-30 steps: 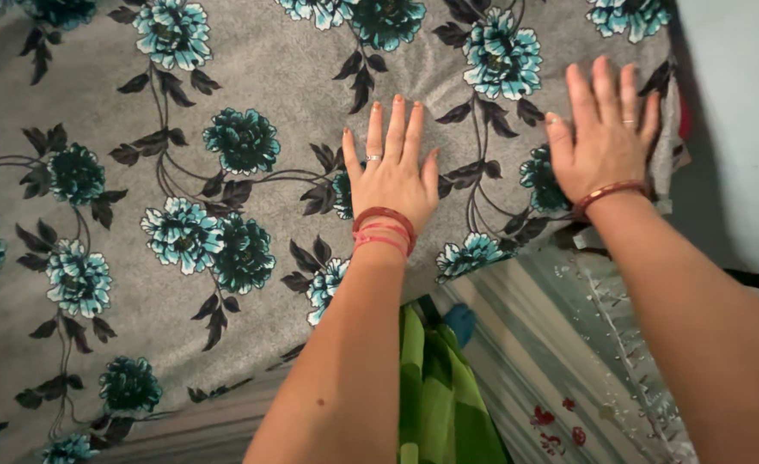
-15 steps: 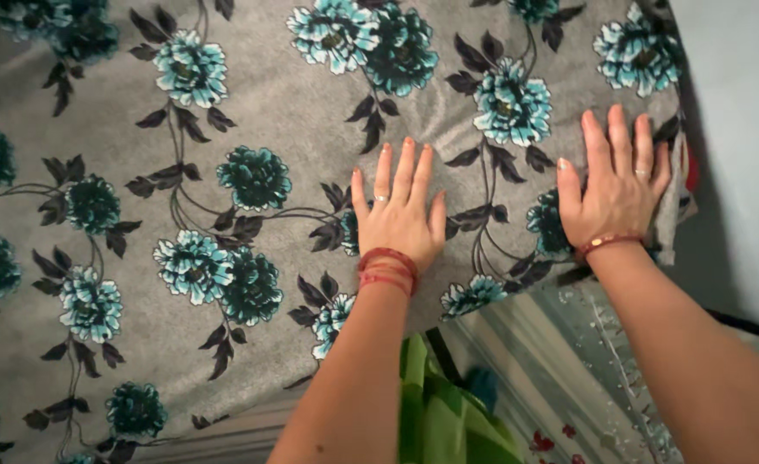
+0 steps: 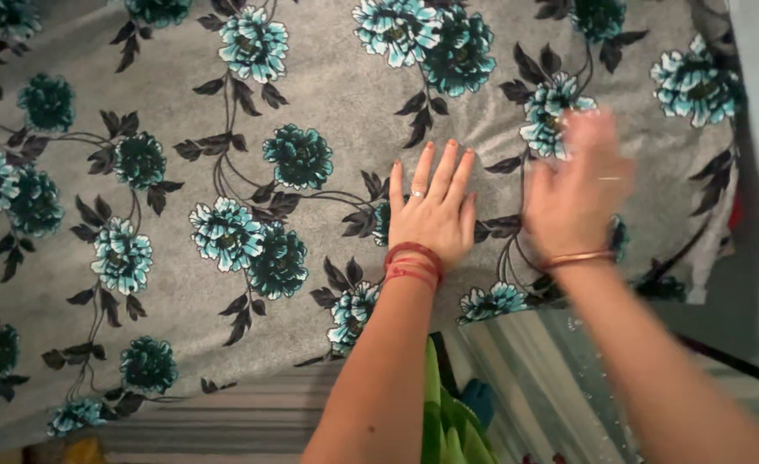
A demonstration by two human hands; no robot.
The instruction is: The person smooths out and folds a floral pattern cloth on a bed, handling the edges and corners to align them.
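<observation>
On the grey flowered cloth (image 3: 328, 112), which fills most of the view, both hands lie open. Left hand (image 3: 433, 215): flat, palm down, fingers straight and close together, pressed onto the cloth near its lower edge, just right of a dark teal flower (image 3: 298, 156). A ring (image 3: 417, 194) sits on one finger; red bangles (image 3: 414, 262) circle the wrist. Nothing is gripped.

Right hand (image 3: 573, 193): blurred, so the finger spread cannot be read exactly. It appears open, palm down, over the cloth just right of the left hand, the two close but apart. Whether it presses the cloth or hovers above it cannot be told. A thin copper-coloured bangle (image 3: 579, 257) is on its wrist. Nothing is gripped.

Cloth: spread out flat, grey with light and dark teal flowers and black leaves. Its lower edge runs just below the left wrist, its right edge well right of the right hand.

Below the lower edge of the cloth: a green garment (image 3: 448, 421) between the forearms, and a pale striped fabric (image 3: 543, 378) under the right forearm.
</observation>
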